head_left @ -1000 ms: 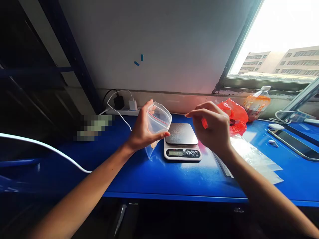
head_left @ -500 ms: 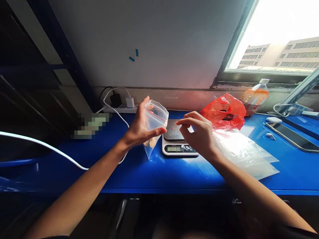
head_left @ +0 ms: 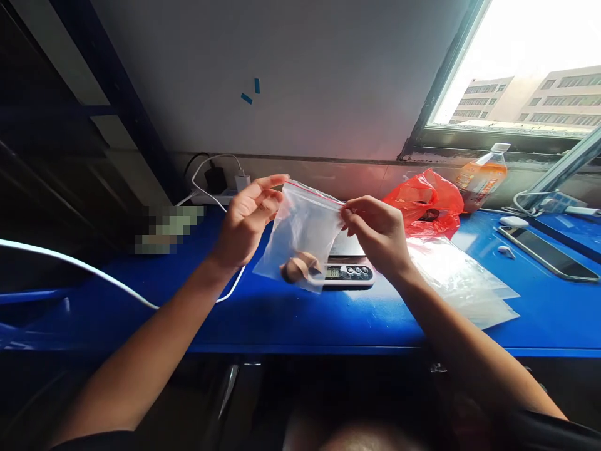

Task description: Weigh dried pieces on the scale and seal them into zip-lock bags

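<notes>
A clear zip-lock bag (head_left: 300,219) with a red line along its top hangs between my two hands. Several brown, curved pieces (head_left: 300,268) lie at its bottom; their kind I cannot make out. My left hand (head_left: 248,219) is closed on the bag's upper left corner. At the upper right corner, my right hand (head_left: 378,232) pinches the zip edge between thumb and fingers. Behind the bag stands a white digital kitchen scale (head_left: 366,283), partly covered by the bag, its metal plate showing beside my right fingers.
Flat clear bags (head_left: 462,282) lie right of the scale, before a red plastic bag (head_left: 429,203) and an orange drink bottle (head_left: 483,178). A phone (head_left: 547,254) and a white earbud (head_left: 507,252) are farther right. A white cable (head_left: 79,267) crosses the blue table's left side.
My right hand has come to the bag and taken hold of its top corner. The bag's mouth, wide apart before, is now drawn flat and straight, with the bag facing me.
</notes>
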Motion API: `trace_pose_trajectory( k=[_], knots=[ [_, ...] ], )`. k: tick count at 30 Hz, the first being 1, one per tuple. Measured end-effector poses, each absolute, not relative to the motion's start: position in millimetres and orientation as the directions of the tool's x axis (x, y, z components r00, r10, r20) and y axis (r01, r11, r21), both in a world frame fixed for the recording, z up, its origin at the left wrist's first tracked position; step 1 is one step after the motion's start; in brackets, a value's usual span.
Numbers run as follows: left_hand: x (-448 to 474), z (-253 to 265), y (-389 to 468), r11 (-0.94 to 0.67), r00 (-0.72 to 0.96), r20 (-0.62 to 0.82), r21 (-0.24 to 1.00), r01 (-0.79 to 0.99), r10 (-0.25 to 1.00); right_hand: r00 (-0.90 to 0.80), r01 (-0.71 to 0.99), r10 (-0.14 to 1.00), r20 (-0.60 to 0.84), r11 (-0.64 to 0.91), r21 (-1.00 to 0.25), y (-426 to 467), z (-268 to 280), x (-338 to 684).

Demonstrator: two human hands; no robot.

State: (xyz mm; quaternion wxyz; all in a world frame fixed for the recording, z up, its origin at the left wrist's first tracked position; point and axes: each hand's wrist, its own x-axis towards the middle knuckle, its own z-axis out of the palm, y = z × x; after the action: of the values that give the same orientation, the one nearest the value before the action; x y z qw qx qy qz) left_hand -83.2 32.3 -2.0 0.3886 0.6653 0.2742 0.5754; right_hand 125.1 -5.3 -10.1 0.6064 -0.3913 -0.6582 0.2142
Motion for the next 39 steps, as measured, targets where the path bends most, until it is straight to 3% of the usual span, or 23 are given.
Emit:
trace_pose_trajectory(
  k=[6, 16, 26, 29, 35, 39],
  knots=[
    [-80.0, 1.1, 27.6, -0.434, 0.189, 0.435, 0.899, -0.049, 0.88, 0.133, 0.308, 0.76, 0.636, 0.578, -0.756, -5.6, -7.2, 127.6],
    [-75.2, -2.5, 31.6, -0.49, 0.08, 0.491, 0.871, -0.026, 0.868, 0.136, 0.336, 0.716, 0.685, 0.617, -0.712, -3.7, -10.9, 131.8],
    [-78.9, -1.4, 28.5, -0.407, 0.232, 0.392, 0.913, 0.02, 0.89, 0.283, 0.448, 0.618, 0.734, 0.591, -0.671, -2.7, -17.9, 128.7],
    [-80.5, -1.5, 30.5, -0.429, 0.208, 0.411, 0.902, 0.051, 0.888, 0.255, 0.407, 0.65, 0.716, 0.599, -0.689, -1.9, -17.3, 130.3],
    [-84.4, -2.0, 35.2, -0.474, 0.156, 0.459, 0.877, 0.075, 0.874, 0.029, 0.274, 0.791, 0.612, 0.582, -0.765, -0.4, -20.3, 138.3],
    [-83.3, 1.3, 31.8, -0.501, 0.136, 0.487, 0.859, 0.106, 0.863, 0.011, 0.193, 0.818, 0.575, 0.562, -0.804, -2.4, -19.5, 138.3]
  ],
)
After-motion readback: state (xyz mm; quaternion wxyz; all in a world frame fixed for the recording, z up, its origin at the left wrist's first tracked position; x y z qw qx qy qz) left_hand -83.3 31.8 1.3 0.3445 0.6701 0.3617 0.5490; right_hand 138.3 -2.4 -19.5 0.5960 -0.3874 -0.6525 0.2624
